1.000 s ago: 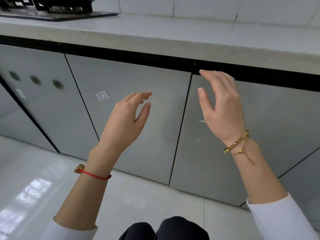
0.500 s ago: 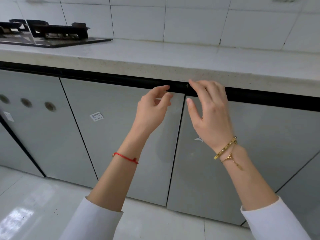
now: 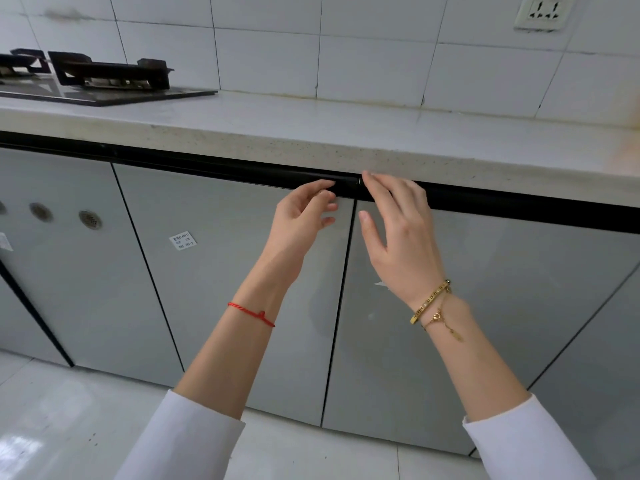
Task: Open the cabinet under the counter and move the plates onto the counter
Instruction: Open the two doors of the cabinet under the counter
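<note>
Two grey cabinet doors sit shut under the pale stone counter (image 3: pixel 346 133): the left door (image 3: pixel 235 278) and the right door (image 3: pixel 502 306), meeting at a dark seam. A black strip (image 3: pixel 519 206) runs along their top edges. My left hand (image 3: pixel 301 216) is raised at the top right corner of the left door, fingers curled and apart, fingertips at the black strip. My right hand (image 3: pixel 398 230) is at the top left corner of the right door, fingers spread, tips touching the strip. Neither hand holds anything. No plates are visible.
A black gas hob (image 3: pixel 104 81) sits on the counter at the far left. A third grey door with round vents (image 3: pixel 62 216) stands further left. White wall tiles and a socket (image 3: pixel 543 12) are behind. Glossy white floor tiles (image 3: pixel 69 410) lie below.
Both hands have risen from in front of the doors to the black strip at the top of the seam. My view has tilted up, showing more counter and wall.
</note>
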The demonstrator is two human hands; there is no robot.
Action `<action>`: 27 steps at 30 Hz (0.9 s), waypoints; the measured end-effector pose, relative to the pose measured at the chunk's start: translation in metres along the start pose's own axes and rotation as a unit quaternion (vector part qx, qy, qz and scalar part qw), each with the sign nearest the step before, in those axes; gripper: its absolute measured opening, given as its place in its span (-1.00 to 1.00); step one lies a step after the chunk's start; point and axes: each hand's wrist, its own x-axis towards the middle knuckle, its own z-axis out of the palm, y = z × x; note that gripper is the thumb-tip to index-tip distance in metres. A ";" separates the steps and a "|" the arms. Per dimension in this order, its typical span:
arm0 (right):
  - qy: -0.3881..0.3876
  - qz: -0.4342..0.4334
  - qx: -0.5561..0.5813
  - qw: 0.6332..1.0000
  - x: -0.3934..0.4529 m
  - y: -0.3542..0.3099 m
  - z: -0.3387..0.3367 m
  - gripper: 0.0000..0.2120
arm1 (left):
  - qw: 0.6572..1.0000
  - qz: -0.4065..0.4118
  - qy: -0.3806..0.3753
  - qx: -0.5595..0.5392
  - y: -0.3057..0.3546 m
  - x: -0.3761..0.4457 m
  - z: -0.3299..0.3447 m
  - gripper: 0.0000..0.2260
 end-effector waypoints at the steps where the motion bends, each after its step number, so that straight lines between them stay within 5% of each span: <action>1: -0.006 -0.001 0.010 1.000 -0.001 -0.001 0.000 -0.57 | 1.000 0.003 -0.001 0.006 0.001 -0.003 -0.001 -0.83; 13: -0.028 -0.017 0.161 0.986 -0.022 -0.029 -0.015 -0.60 | 0.992 0.088 0.032 0.090 0.008 -0.064 -0.022 -0.79; 18: -0.026 -0.037 0.197 0.979 -0.034 -0.046 -0.023 -0.60 | 0.909 0.258 0.120 0.303 -0.012 -0.099 -0.025 -0.57; 27: -0.037 -0.112 0.254 0.960 -0.058 -0.098 -0.034 -0.59 | 0.846 0.302 0.193 0.396 -0.020 -0.143 -0.051 -0.34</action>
